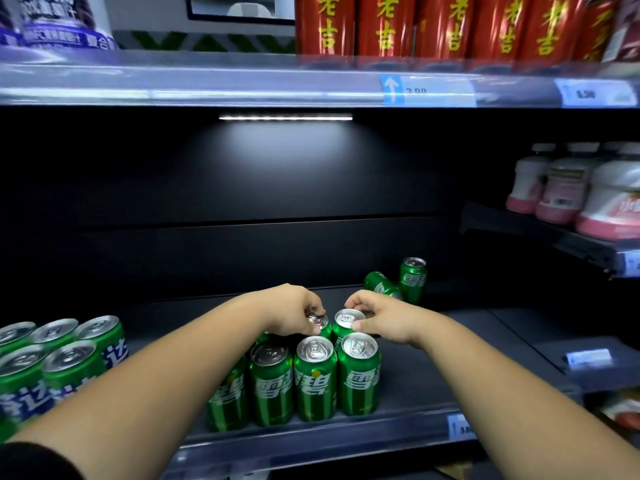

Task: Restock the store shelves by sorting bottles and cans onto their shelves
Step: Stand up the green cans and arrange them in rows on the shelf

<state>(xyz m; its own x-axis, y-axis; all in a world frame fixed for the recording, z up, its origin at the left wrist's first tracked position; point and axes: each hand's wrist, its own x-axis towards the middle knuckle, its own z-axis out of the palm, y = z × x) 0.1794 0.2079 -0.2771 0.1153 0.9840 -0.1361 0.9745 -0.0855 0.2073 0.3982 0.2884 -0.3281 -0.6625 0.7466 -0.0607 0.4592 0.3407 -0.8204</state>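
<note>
Several green Sprite cans (315, 379) stand in a tight cluster near the front of the dark lower shelf (450, 344). My left hand (298, 311) pinches the rim of a can in the second row (320, 322). Beside it, my right hand (381, 318) pinches the top of the neighbouring second-row can (346, 322). Both cans stand upright on the shelf. Further back, one green can (412, 277) stands upright and another (381, 287) lies tilted against it.
Green and blue cans (59, 358) fill the shelf's left end. Red cans (446, 26) line the upper shelf. White and pink bottles (571, 192) sit on a shelf at the right. Price tags (426, 90) run along the shelf edges.
</note>
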